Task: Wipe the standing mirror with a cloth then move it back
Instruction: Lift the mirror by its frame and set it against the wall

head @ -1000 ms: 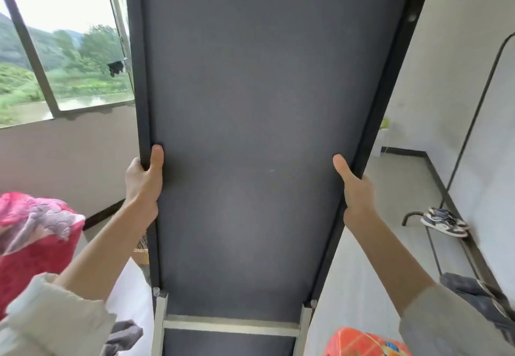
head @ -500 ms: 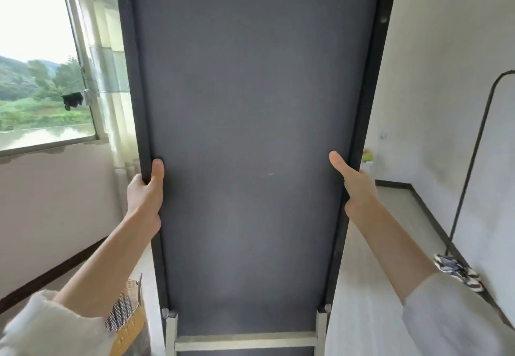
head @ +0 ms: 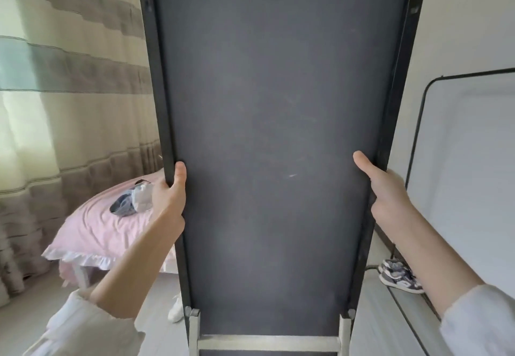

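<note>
The standing mirror (head: 273, 132) fills the middle of the view, its dark grey back panel facing me inside a black frame. A pale stand bar crosses its bottom. My left hand (head: 170, 194) grips the left frame edge, thumb on the back panel. On the opposite side my right hand (head: 387, 191) clasps the right frame edge, thumb resting on the panel. The mirror's glass side is hidden. No cloth shows.
A pink pillow (head: 103, 230) with a small dark item on it lies at the left, in front of a striped curtain (head: 69, 90). At the right stands a black-framed white panel (head: 459, 160) with a pair of sneakers (head: 398, 275) at its foot. A white shoe (head: 177, 309) sits near the mirror's base.
The view has swung from the window to the curtain and pink pillow as the mirror is carried. Both hands keep the same grip on the frame edges.
</note>
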{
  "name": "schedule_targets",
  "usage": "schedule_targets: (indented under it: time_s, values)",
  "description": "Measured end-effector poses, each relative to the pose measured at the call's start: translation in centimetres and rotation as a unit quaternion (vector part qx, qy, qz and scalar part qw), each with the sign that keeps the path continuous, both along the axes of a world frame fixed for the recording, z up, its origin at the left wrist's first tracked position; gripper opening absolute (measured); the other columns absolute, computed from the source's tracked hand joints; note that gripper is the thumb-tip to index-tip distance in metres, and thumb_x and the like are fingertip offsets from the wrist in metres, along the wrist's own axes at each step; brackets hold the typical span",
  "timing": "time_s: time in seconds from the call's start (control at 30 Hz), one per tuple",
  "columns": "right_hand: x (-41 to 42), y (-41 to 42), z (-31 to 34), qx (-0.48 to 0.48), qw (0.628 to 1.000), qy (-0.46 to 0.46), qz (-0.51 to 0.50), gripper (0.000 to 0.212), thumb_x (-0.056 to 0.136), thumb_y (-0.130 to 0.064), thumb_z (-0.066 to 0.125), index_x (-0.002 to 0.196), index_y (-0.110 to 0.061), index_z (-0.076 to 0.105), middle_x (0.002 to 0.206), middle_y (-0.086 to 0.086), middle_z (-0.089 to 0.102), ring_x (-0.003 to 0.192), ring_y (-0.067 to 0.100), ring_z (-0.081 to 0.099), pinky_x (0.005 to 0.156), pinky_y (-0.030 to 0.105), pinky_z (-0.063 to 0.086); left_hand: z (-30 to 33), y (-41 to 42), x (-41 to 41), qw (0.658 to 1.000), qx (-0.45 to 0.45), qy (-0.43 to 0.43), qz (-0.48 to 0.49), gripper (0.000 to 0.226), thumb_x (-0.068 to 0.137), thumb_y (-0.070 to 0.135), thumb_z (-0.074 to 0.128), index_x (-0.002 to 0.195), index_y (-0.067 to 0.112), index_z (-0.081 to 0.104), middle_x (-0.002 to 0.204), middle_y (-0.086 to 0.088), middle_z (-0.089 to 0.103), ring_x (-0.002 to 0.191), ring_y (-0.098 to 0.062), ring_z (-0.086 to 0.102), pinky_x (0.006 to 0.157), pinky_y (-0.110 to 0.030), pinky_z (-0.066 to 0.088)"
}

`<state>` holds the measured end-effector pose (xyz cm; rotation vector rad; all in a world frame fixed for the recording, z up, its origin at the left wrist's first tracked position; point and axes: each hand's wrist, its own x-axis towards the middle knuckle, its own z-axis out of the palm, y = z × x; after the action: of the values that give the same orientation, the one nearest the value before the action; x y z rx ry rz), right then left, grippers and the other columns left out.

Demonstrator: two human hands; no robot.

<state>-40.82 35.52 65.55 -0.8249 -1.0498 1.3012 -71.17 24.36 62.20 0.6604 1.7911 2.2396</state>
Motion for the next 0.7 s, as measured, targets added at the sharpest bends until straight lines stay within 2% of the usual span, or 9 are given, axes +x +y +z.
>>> schedule_targets:
  time_s: [0.1,0.2,0.33,0.43,0.53,0.63,0.7]
  values:
    - [-0.7,6.9,-0.1,0.000,1.000,-0.010,-0.026,0.033,0.070,-0.035,0.079,0.096,-0.022,0.065,0.108,-0.005,0.068,0.104,0.017,0.062,0.093,0.034,0.049,-0.5,8.2,-0.7,1.000,-0.005,0.001,-0.023,0.039,0.089,0.053,0.048,0.103,0.017,0.056,0.085,0.008,0.055,0.084,-0.013,0.052,0.069,-0.010,0.035]
    - [-1.5,13.5,0.3,0.001,0.998,-0.014,-0.064,0.027,0.070,-0.035,0.079,0.088,-0.023,0.063,0.110,-0.003,0.067,0.105,0.018,0.062,0.096,0.037,0.049,-1.1,16.7,-2.3,0.996,0.001,-0.026,-0.087,0.035,0.087,0.055,0.050,0.097,0.022,0.056,0.083,0.014,0.059,0.091,-0.013,0.059,0.078,-0.023,0.045]
    - [-2.5,22.0,0.7,0.003,0.995,-0.026,-0.101,0.044,0.070,-0.036,0.079,0.107,-0.017,0.064,0.112,-0.002,0.067,0.108,0.020,0.061,0.099,0.040,0.046,-1.8,27.6,-4.1,0.992,-0.008,-0.038,-0.120,0.040,0.084,0.059,0.051,0.081,0.020,0.055,0.079,0.007,0.055,0.080,-0.013,0.055,0.064,-0.024,0.045]
    - [-3.2,29.2,0.6,0.006,0.991,-0.034,-0.128,0.047,0.070,-0.038,0.079,0.109,-0.018,0.063,0.114,-0.005,0.066,0.112,0.019,0.058,0.103,0.040,0.042,-2.3,36.4,-5.2,0.982,-0.003,-0.049,-0.182,0.039,0.083,0.059,0.052,0.088,0.021,0.058,0.086,0.009,0.058,0.081,-0.008,0.057,0.066,-0.022,0.046]
    - [-4.1,35.9,0.7,0.005,0.987,-0.044,-0.156,0.033,0.068,-0.038,0.079,0.093,-0.023,0.065,0.113,-0.007,0.065,0.116,0.018,0.055,0.107,0.040,0.038,-2.5,45.3,-6.5,0.970,0.007,-0.067,-0.233,0.032,0.085,0.055,0.053,0.089,0.024,0.056,0.087,0.014,0.060,0.077,-0.003,0.059,0.059,-0.017,0.045]
    - [-4.8,43.0,1.0,0.013,0.980,-0.053,-0.191,0.025,0.069,-0.039,0.079,0.084,-0.025,0.064,0.110,-0.010,0.065,0.117,0.015,0.053,0.108,0.039,0.035,-1.9,54.3,-7.2,0.959,0.017,-0.067,-0.273,0.036,0.085,0.053,0.053,0.103,0.022,0.057,0.089,0.014,0.060,0.085,-0.006,0.060,0.066,-0.020,0.046]
    - [-4.9,47.2,1.5,0.013,0.976,-0.054,-0.209,0.023,0.070,-0.038,0.079,0.083,-0.025,0.064,0.105,-0.012,0.066,0.114,0.015,0.055,0.104,0.037,0.039,-1.6,59.6,-7.2,0.956,0.018,-0.074,-0.284,0.036,0.084,0.055,0.054,0.098,0.022,0.056,0.089,0.013,0.059,0.084,-0.008,0.057,0.070,-0.022,0.044]
